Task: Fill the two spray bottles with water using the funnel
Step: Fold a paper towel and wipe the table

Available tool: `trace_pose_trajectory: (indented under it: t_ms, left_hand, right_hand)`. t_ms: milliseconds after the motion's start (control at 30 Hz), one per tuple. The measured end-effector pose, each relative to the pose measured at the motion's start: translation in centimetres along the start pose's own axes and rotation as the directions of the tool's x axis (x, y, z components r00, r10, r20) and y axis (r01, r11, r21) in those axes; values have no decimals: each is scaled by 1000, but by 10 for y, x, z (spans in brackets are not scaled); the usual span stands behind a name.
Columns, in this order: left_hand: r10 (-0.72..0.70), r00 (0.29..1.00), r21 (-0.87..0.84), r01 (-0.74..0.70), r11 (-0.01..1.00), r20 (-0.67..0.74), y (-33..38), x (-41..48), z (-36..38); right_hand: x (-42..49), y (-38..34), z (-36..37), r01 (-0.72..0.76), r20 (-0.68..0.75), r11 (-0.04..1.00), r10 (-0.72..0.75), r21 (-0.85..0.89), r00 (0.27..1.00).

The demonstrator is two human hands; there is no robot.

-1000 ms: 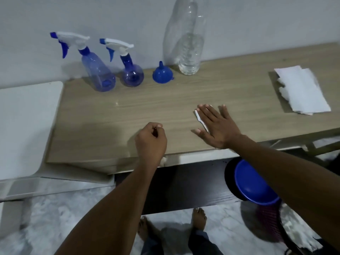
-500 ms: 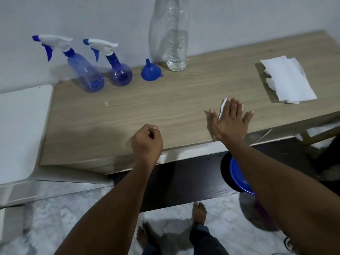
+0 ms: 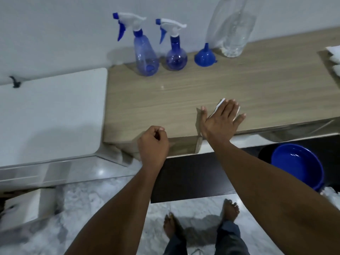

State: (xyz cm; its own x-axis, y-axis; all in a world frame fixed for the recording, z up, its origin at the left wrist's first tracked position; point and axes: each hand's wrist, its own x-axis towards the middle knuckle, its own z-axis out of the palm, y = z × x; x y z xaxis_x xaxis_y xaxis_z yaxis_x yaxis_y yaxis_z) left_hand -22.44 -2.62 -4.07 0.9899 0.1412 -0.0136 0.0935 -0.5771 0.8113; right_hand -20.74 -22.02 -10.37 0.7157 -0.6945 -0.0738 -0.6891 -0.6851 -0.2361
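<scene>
I've filled nothing yet: tall spray bottle (image 3: 146, 57) and round spray bottle (image 3: 176, 59) capped, funnel (image 3: 205, 57) idle; left hand (image 3: 153, 146) fingers curled, empty; right hand (image 3: 219, 120) fingers flat on paper (image 3: 219, 103).

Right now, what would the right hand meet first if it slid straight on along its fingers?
The right hand crosses bare tabletop, then probably reaches the wall just right of the clear bottle; depth unclear.
</scene>
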Motion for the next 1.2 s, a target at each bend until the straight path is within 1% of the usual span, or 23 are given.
trace_pose_trajectory:
  t_ms: [133, 267, 367, 433, 500, 567, 600, 633, 700, 733, 767, 800, 867, 933, 967, 1067, 1100, 1167, 1200]
  left_hand:
    - [-65, 997, 4, 66, 998, -36, -45, 16, -58]
    - [-99, 991, 46, 103, 994, -94, -85, 28, -102]
    - [-120, 985, 49, 127, 991, -121, -109, 33, -128]
    - [-120, 987, 63, 127, 990, -104, -117, 35, -137]
    - [-127, 989, 62, 132, 989, -71, -123, 38, -146]
    - [-129, 991, 53, 130, 990, -36, -126, 41, -150]
    - [-124, 992, 59, 124, 990, -19, -126, 42, -150]
    - [-111, 994, 79, 111, 991, -1, -125, 42, -149]
    - [-87, 996, 125, 83, 989, 30, -124, 40, -145]
    - [-82, 996, 132, 75, 988, 43, -123, 38, -142]
    - [-77, 995, 136, 69, 988, 59, -124, 37, -140]
    - [-72, 994, 143, 60, 988, 78, -124, 36, -137]
    - [-57, 993, 153, 40, 987, 108, -124, 35, -134]
    - [-45, 992, 152, 27, 988, 116, -124, 35, -134]
    - [-44, 993, 159, 25, 987, 113, -124, 35, -136]
    - [-72, 993, 175, 55, 983, 93, -128, 36, -145]
    - [-80, 993, 185, 61, 981, 93, -131, 36, -148]
    - [-84, 992, 216, 62, 975, 99, -134, 37, -154]
    - [-84, 991, 226, 60, 972, 101, -134, 37, -156]
  right_hand:
    - [-35, -71, 19, 76, 41, 997, -76, -19, 996]
    - [-73, -142, 38, 184, 50, 983, -184, 17, 982]
    - [-98, -188, 52, 332, 147, 943, -329, 6, 933]
    - [-102, -196, 53, 377, 176, 925, -378, 42, 909]
    - [-99, -195, 44, 351, 128, 922, -373, 164, 919]
    - [-93, -180, 36, 373, 4, 900, -384, 224, 923]
    - [-92, -171, 35, 427, -38, 882, -429, 201, 903]
    - [-91, -162, 34, 506, -35, 850, -507, 148, 861]
    - [-96, -152, 44, 662, 74, 750, -660, 4, 747]
    - [-100, -150, 50, 702, 117, 711, -694, -47, 710]
    - [-103, -150, 56, 713, 136, 697, -702, -73, 699]
    - [-106, -151, 59, 709, 141, 701, -696, -78, 704]
    - [-110, -155, 59, 700, 140, 710, -688, -71, 712]
    - [-114, -159, 57, 725, 112, 688, -718, -36, 687]
    - [-115, -161, 57, 751, 94, 660, -748, 6, 657]
    - [-125, -168, 53, 865, 6, 479, -875, 146, 484]
    - [-131, -170, 52, 883, -8, 431, -898, 184, 440]
    - [-144, -172, 41, 897, 42, 380, -924, 226, 381]
    - [-149, -172, 34, 889, 89, 389, -921, 241, 379]
